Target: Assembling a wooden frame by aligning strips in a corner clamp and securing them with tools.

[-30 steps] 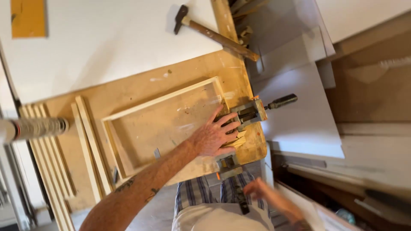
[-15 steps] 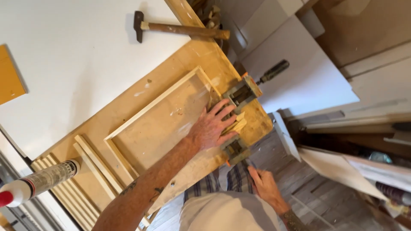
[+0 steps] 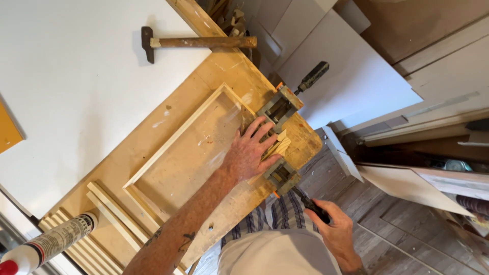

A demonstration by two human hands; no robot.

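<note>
Hands: left hand flat, open on frame corner; right hand gripping clamp handle at 5 o'clock.

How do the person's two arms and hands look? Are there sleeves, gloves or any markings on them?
Both arms are bare, with no sleeves in view, and neither hand wears a glove. The left hand shows no ring. The left forearm carries small dark tattoo marks near the lower edge of the picture. The right hand is also bare, and its wrist shows a dark tattoo mark.
</note>
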